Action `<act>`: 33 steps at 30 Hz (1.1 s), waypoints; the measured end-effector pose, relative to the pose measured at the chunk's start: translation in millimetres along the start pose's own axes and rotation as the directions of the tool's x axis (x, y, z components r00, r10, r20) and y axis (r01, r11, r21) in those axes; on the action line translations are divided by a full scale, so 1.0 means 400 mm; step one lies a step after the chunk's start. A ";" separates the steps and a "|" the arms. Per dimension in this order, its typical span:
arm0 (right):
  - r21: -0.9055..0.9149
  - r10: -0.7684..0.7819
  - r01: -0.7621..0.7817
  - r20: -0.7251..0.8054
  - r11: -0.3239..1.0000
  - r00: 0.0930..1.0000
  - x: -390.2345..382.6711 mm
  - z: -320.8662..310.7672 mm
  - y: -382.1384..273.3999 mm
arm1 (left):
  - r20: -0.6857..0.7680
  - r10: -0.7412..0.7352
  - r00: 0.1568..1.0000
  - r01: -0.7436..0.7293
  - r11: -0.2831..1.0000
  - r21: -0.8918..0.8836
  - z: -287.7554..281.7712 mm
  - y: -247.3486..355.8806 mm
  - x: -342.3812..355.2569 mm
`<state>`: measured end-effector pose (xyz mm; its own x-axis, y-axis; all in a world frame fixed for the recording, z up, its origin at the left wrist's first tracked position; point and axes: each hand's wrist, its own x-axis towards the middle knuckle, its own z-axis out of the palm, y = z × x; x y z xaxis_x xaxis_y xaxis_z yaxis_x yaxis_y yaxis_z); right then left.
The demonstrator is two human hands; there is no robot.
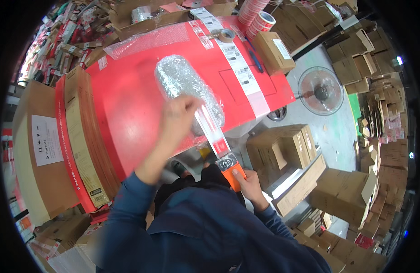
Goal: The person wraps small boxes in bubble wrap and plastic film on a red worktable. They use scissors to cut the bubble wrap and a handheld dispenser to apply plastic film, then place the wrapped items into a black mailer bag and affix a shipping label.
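Note:
My right hand [251, 185] is closed round the handle of an orange tape dispenser [228, 172], held low in front of my body past the table's near edge. A pale strip of packing tape with a red patch [212, 129] stretches up from the dispenser to my left hand [179, 114]. My left fingers are pinched at its far end, slightly blurred. Under and beyond that hand, a long package in clear bubble wrap [176, 73] lies on the red table [130, 82]. The tape strip crosses in front of the package's near right side.
Flat cardboard boxes [87, 136] stand along the table's left side. At the back right are a brown tape roll [226, 36], stacked red-and-white tape rolls [261, 23], a label strip [235, 59], a blue pen-like tool [255, 60] and a small carton [272, 52]. A fan [321, 91] and open cartons [282, 148] stand right.

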<state>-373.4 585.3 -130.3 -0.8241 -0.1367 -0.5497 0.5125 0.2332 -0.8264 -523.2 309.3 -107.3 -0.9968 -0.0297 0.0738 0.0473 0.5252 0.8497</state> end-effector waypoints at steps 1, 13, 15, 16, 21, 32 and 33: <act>0.048 -0.002 0.003 -0.005 0.999 1.000 0.027 0.009 -0.004 | -0.143 0.207 0.968 -0.172 0.958 0.229 -0.012 -0.028 0.073; -0.068 -0.049 0.044 -0.071 0.997 0.996 0.260 0.101 0.274 | 0.226 0.125 0.966 -0.248 0.695 0.675 -0.105 -0.380 0.420; -0.089 -0.120 0.118 -0.022 0.989 0.992 0.326 0.140 0.272 | 0.347 0.053 0.936 -0.212 0.873 0.439 -0.169 -0.408 0.468; -0.114 -0.125 0.121 -0.024 0.986 0.992 0.372 0.144 0.242 | 0.368 -0.067 0.928 0.018 0.991 0.135 -0.206 -0.422 0.510; 0.135 -0.363 0.343 0.176 0.930 0.915 0.676 0.341 -0.120 | 0.456 -0.316 0.832 0.527 0.707 -0.471 -0.317 -0.551 0.617; 0.176 -0.475 0.442 0.364 0.880 0.801 0.427 0.289 -0.551 | 0.259 -0.288 0.922 0.272 0.008 -0.962 0.094 -0.383 -0.067; 0.188 -0.442 0.400 0.403 0.897 0.801 0.399 0.282 -0.530 | 0.369 -0.359 0.857 0.365 -0.083 -0.927 0.159 -0.356 -0.164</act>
<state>-586.5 405.3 -56.5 -0.7898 -0.6007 -0.1241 0.1752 -0.0270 -0.9842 -468.7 290.8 -266.4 -0.8949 0.1000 -0.4350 -0.3082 -0.8433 0.4403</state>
